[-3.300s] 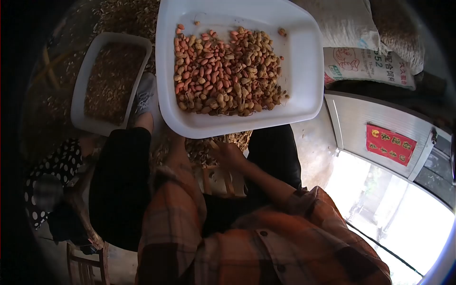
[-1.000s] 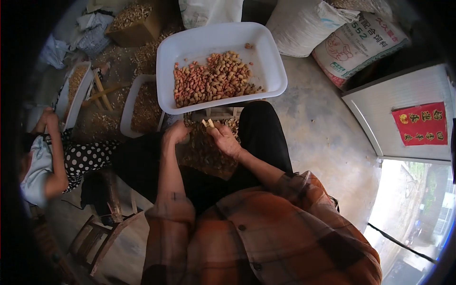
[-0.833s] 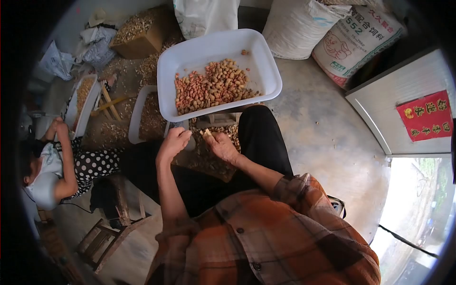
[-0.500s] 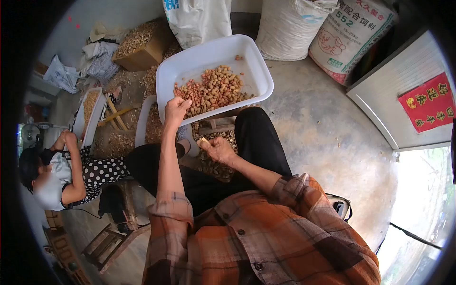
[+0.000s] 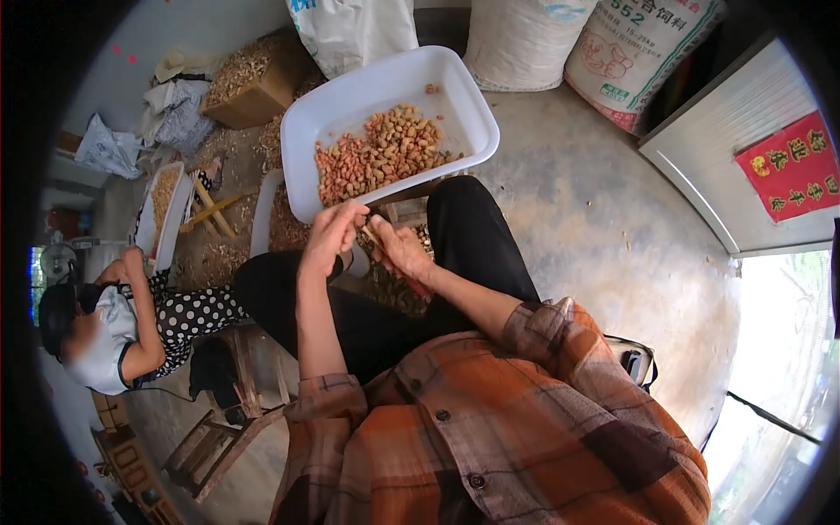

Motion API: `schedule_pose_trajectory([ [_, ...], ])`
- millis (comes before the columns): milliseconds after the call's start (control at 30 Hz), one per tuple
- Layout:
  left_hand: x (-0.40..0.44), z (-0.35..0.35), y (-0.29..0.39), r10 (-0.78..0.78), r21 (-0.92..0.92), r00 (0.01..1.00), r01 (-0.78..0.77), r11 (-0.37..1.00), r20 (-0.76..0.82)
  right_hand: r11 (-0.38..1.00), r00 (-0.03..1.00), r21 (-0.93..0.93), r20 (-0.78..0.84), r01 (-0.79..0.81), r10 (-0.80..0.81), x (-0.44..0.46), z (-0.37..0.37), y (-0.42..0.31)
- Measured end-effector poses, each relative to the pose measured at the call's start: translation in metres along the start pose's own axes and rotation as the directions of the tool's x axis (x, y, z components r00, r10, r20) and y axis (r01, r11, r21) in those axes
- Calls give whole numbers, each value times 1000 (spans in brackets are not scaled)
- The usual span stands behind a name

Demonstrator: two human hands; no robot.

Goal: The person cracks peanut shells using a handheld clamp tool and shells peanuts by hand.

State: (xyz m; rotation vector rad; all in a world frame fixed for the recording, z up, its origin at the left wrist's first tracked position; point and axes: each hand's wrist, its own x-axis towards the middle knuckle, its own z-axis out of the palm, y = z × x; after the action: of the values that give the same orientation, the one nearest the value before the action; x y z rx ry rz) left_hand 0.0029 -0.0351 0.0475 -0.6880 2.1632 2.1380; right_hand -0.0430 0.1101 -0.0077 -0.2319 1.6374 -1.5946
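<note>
My left hand (image 5: 334, 234) is closed in a pinch just below the near rim of the white plastic tub (image 5: 300, 150). A small peanut, mostly hidden, seems to be between its fingertips. Close beside it, my right hand (image 5: 402, 251) is wrapped round a slim, light wooden tool (image 5: 374, 234), most of it covered by the fingers; something red shows below the palm. Inside the tub lie unshelled peanuts (image 5: 404, 140), with reddish shelled kernels (image 5: 339, 164) at the left of the heap.
Shells litter the floor between my knees. At left a person (image 5: 114, 324) sits near another white tub (image 5: 179, 210). A box of shells (image 5: 254, 96) and full sacks (image 5: 521, 48) stand behind my tub. A wooden stool (image 5: 214, 437) is at lower left, a panel (image 5: 700, 166) at right.
My left hand has drawn back from inside the tub towards me, meeting my right hand. The right hand has risen slightly and turned. The whole view has shifted a little.
</note>
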Motion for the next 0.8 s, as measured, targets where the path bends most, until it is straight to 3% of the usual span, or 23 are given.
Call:
schedule_pose_trajectory([
  [333,-12,5,-33,-54,-116,994,65,991,95,998,999,56,17,-33,32,2,1,6],
  [500,-5,6,-44,22,-162,1000,-24,986,-13,999,996,33,81,36,-39,3,3,6],
  [700,-6,15,-44,25,-180,987,-55,982,-161,937,966,-239,112,256,-235,5,-1,7],
  [800,-4,16,-48,6,-220,981,-49,974,-192,925,977,-316,104,209,-185,10,-1,10],
])
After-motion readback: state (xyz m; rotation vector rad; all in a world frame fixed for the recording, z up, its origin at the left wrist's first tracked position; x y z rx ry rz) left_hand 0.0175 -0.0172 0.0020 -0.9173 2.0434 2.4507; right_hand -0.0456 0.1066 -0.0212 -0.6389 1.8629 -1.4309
